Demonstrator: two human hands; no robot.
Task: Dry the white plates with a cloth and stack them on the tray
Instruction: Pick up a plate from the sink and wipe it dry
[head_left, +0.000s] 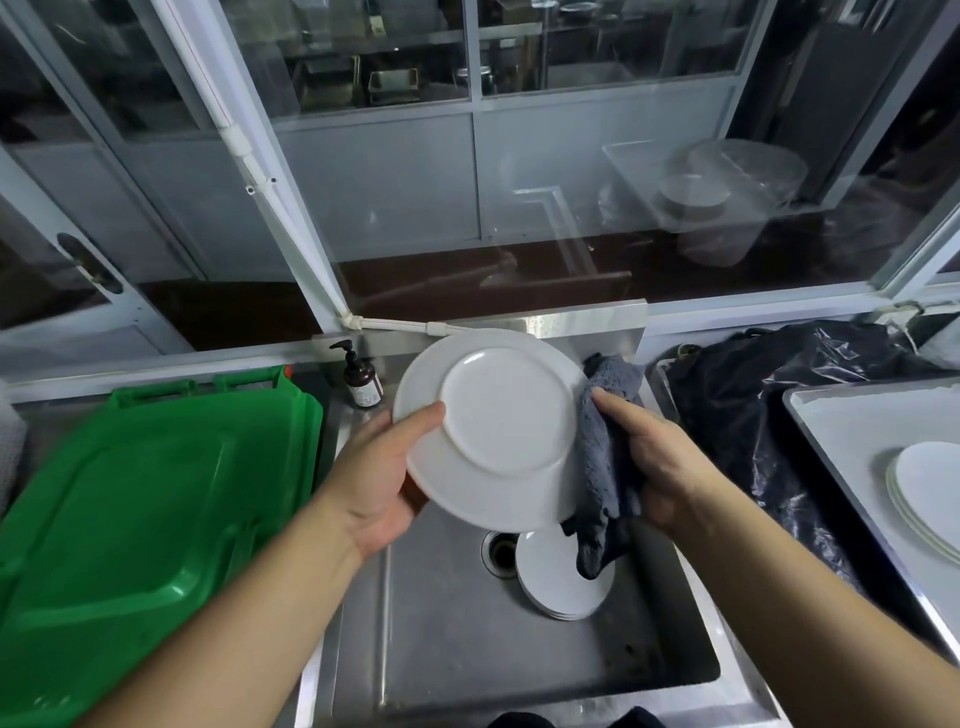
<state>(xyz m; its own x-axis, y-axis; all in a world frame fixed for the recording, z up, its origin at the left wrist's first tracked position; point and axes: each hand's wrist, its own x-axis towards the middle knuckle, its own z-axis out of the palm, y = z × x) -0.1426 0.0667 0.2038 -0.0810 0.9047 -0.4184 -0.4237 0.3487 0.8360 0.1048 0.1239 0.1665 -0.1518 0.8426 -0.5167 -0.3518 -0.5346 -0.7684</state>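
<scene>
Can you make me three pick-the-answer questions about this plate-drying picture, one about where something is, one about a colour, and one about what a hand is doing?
1. Where is the stack of plates still waiting?
A. on the green lid
B. in the sink
C. on the window sill

2. What colour is the cloth?
A. grey
B. red
C. yellow

3. What is the left hand doing?
A. hanging free
B. pressing the soap bottle
C. gripping the plate

Answers: 1 B, they lie beside the drain in the sink. 2 A, the right hand holds grey cloth. 3 C, its thumb lies over the held plate rim.
</scene>
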